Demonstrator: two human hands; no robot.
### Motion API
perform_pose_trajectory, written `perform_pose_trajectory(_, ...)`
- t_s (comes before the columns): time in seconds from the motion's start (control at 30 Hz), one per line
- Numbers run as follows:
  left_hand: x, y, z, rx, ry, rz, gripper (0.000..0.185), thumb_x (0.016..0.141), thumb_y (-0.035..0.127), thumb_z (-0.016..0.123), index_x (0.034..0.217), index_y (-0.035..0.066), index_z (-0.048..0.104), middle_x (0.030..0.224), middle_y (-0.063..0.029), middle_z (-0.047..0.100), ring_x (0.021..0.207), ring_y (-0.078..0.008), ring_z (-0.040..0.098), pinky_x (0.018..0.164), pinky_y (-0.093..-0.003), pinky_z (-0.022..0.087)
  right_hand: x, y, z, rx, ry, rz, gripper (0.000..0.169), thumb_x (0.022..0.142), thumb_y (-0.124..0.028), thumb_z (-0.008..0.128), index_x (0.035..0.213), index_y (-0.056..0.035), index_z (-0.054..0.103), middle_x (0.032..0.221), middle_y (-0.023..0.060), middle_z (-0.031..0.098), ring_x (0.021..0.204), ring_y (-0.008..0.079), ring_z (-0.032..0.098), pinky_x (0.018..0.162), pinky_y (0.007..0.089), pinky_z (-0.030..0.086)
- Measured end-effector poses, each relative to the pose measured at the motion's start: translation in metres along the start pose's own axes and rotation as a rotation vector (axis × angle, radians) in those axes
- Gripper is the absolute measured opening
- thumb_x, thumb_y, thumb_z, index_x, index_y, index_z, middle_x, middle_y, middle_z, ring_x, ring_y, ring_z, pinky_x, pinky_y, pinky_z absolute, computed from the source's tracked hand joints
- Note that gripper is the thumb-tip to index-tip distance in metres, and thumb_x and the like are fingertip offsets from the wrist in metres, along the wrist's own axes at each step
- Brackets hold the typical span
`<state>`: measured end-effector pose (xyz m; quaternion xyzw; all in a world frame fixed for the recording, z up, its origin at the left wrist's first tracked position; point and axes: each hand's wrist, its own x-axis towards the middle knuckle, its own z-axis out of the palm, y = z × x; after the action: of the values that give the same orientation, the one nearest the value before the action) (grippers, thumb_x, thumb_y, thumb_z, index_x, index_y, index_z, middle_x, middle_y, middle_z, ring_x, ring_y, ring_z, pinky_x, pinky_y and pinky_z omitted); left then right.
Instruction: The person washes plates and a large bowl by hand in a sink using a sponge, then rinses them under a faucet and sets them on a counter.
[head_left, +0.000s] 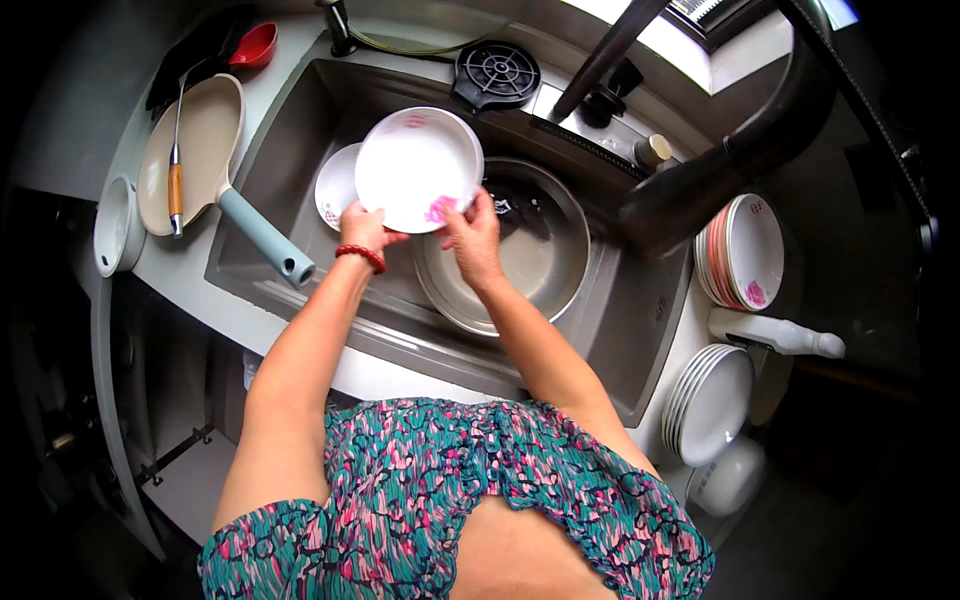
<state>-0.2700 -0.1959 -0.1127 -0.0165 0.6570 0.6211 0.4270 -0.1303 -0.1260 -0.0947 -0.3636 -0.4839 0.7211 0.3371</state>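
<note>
Both my hands hold a white plate (420, 166) with pink flower prints, tilted over the sink. My left hand (366, 226), with a red beaded bracelet at its wrist, grips the near left part of the rim. On the near right rim, beside a pink flower, my right hand (474, 234) has its fingers closed. Partly covered by the plate, another white dish (334, 187) with a flower print rests in the sink. Below and to the right sits a large round metal basin (551, 289) with some cloudy water in it.
The grey sink (622, 330) surrounds the basin. A frying pan (196, 142) with a blue handle reaches over its left edge. The dark faucet (667, 202) overhangs the right side. Flowered plates (756, 255) and plain white plates (712, 409) stand stacked along the right counter.
</note>
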Motion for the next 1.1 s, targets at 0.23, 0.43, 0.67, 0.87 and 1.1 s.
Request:
perform_pose_trajectory(0.23,-0.038,-0.037,0.088,0.484,-0.472,-0.254,0.028,0.086,0.02,0.045,0.094,-0.007,0.051,0.083,-0.0202,0.06,0.072,-0.031,0.062,0.056,-0.0378,0.054,-0.039,-0.044,-0.102,-0.219,0.373,-0.116,0.027,0.076,0.002,0.042,0.102,0.0024,0.047,0.078,0.0098,0.058,0.048,0.0115,0.055,0.034,0.022,0.045)
perform_pose_trajectory(0.43,-0.028,-0.074,0.119,1.439,-0.326,0.514,0.05,0.079,0.013,0.054,0.126,0.011,0.037,0.137,-0.0126,0.028,0.122,-0.0355,0.03,0.09,-0.0575,0.033,-0.064,-0.053,-0.149,-0.812,0.445,-0.157,0.032,0.069,0.005,0.04,0.101,0.0035,0.048,0.072,0.0175,0.059,0.056,0.0253,0.06,0.044,0.0356,0.047)
perform_pose_trajectory(0.67,0.011,-0.095,0.112,1.733,-0.487,0.353,0.039,0.082,0.01,0.047,0.121,0.011,0.044,0.127,-0.0119,0.043,0.118,-0.0322,0.04,0.09,-0.0547,0.035,-0.047,-0.01,-0.158,-1.035,0.364,-0.064,0.03,0.069,0.007,0.041,0.097,0.0047,0.05,0.068,0.0202,0.058,0.051,0.0273,0.06,0.044,0.0371,0.048)
perform_pose_trajectory(0.87,0.024,-0.07,0.1,1.0,-0.75,0.177,0.024,0.072,0.01,0.06,0.091,-0.005,0.059,0.08,-0.011,0.063,0.074,-0.0188,0.059,0.068,-0.0285,0.046,-0.031,0.008,-0.165,-0.464,0.325,0.315,0.031,0.073,0.006,0.04,0.103,0.0047,0.048,0.073,0.0127,0.059,0.045,0.0188,0.056,0.034,0.0273,0.049)
perform_pose_trajectory(1.1,0.011,-0.102,0.106,1.155,-0.706,0.422,0.061,0.072,0.033,0.061,0.123,0.004,0.046,0.133,-0.0195,0.033,0.122,-0.0341,0.032,0.101,-0.0369,0.028,-0.031,0.023,-0.157,-0.092,0.161,0.649,0.034,0.074,0.005,0.038,0.104,-0.0046,0.049,0.071,0.0085,0.06,0.048,0.014,0.056,0.031,0.0236,0.043)
